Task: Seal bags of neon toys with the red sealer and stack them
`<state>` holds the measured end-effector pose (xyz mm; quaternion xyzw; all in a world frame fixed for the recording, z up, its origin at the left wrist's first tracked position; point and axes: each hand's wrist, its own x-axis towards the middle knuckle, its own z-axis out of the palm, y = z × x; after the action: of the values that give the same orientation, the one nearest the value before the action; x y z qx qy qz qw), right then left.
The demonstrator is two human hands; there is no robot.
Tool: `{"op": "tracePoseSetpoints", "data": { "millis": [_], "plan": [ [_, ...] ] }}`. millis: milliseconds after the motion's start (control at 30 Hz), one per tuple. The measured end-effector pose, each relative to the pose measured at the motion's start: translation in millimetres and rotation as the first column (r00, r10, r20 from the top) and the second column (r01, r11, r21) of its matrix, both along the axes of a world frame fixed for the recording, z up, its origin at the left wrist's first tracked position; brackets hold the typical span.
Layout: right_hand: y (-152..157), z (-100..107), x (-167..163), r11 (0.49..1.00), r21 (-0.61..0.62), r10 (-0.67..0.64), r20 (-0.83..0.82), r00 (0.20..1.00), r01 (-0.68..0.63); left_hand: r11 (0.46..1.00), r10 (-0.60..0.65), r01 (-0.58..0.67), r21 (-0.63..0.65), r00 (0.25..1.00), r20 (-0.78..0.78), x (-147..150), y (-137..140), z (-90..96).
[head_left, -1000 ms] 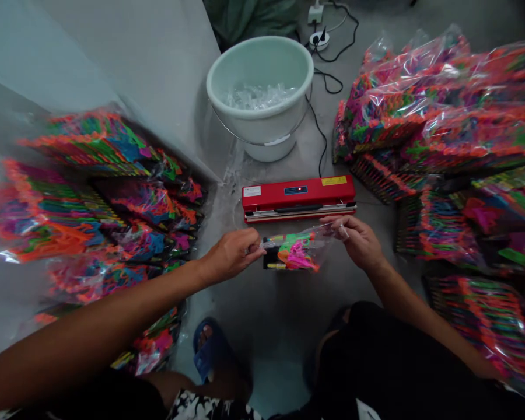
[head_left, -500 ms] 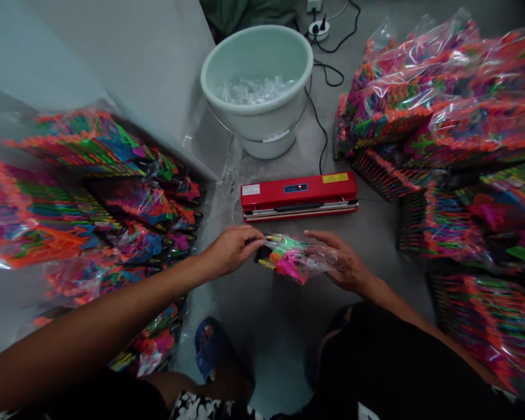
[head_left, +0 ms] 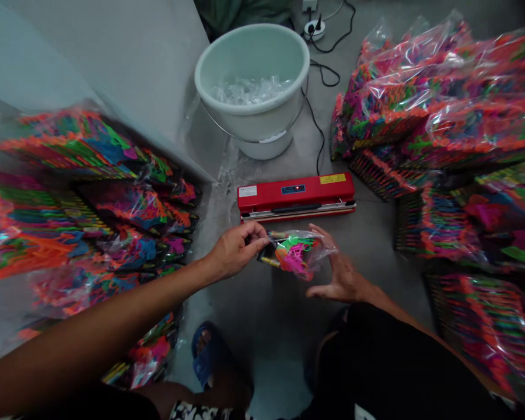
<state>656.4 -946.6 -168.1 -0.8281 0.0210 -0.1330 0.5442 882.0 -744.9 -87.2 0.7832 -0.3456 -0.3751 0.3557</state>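
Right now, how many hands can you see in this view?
2: the left hand pinches the left end of the clear bag; the right hand is open at its other end, contact unclear.

Right of the frame's centre, the right hand [head_left: 345,280] has gone from pinching the bag [head_left: 294,254] to splaying wide beside it.

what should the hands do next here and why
Probably close the right hand on the loose end of the clear bag: that hand is open there, while the left hand pinches the opposite end.
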Motion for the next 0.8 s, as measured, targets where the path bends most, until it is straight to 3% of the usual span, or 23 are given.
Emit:
{"op": "tracePoseSetpoints", "data": {
  "millis": [67,167,267,400,500,633,700,800],
  "plan": [
    [4,0,6,0.994,-0.064,-0.083,0.028,0.996,0.084,1.0,0.0,0.0,-0.013,1.0,-0.007,-1,-3,-0.8],
    [6,2,17,0.991,-0.064,-0.116,0.074,0.99,0.121,1.0,0.016,-0.016,-0.015,1.0,0.001,-1,-6,2.6],
    [3,4,23,0.993,0.034,-0.114,0.064,0.991,0.112,0.999,0.035,-0.035,-0.016,0.999,-0.013,5,-6,9.8],
    [-3,3,27,0.952,0.19,-0.227,-0.093,0.969,0.241,0.987,0.113,-0.121,-0.103,0.991,-0.075,15,1,7.7],
    [-13,-7,33,0.907,0.278,-0.266,-0.204,0.942,0.316,0.946,0.168,-0.209,-0.247,0.97,-0.178,16,5,-15.7],
    [-30,-34,45,0.849,0.454,-0.129,-0.316,0.94,0.269,0.943,0.23,-0.306,-0.134,0.885,-0.405,3,4,-67.6],
    [-36,-52,50,0.78,0.562,-0.059,-0.371,0.927,0.275,0.93,0.265,-0.358,-0.086,0.814,-0.517,-8,1,-93.2],
    [-38,-75,58,0.616,0.706,-0.007,-0.439,0.899,0.349,0.893,0.321,-0.448,-0.041,0.699,-0.638,-25,-7,-126.2]
  ]
}}
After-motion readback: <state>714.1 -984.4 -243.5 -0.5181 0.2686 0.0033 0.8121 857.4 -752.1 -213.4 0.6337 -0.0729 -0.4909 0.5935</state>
